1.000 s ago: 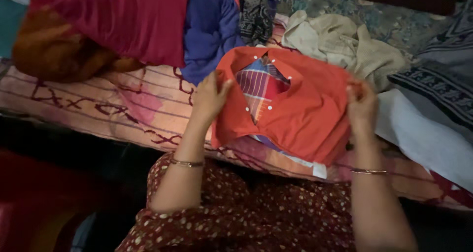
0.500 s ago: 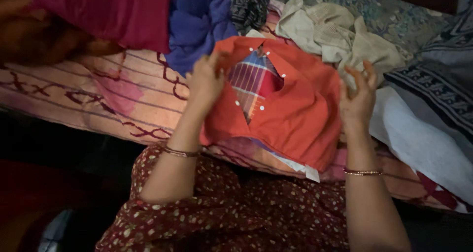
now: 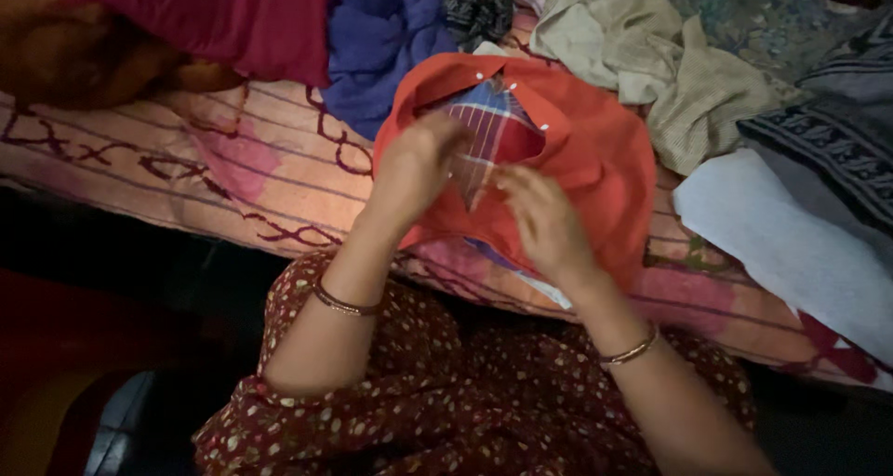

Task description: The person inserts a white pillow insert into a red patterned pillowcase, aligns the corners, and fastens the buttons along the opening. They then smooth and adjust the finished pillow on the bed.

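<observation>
No packages, signs or screens among the clothes; no label visible

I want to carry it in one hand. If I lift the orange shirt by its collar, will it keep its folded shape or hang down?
The orange shirt is probably floppy: its placket gapes and the cloth wrinkles under the left hand and right hand. It looks thin, so likely light. Lifted, the folds would probably fall open.

Two hands are counted, left hand (image 3: 414, 169) and right hand (image 3: 544, 220), one bangle seen on each wrist. One orange shirt (image 3: 586, 160) is noted, three white buttons visible on it. One checked garment (image 3: 488, 132) is seen inside. Behind: one maroon cloth (image 3: 214, 15), one blue cloth (image 3: 381, 39), one beige garment (image 3: 651, 57), one white cloth (image 3: 781, 243). One bed (image 3: 186, 160) is counted.
</observation>
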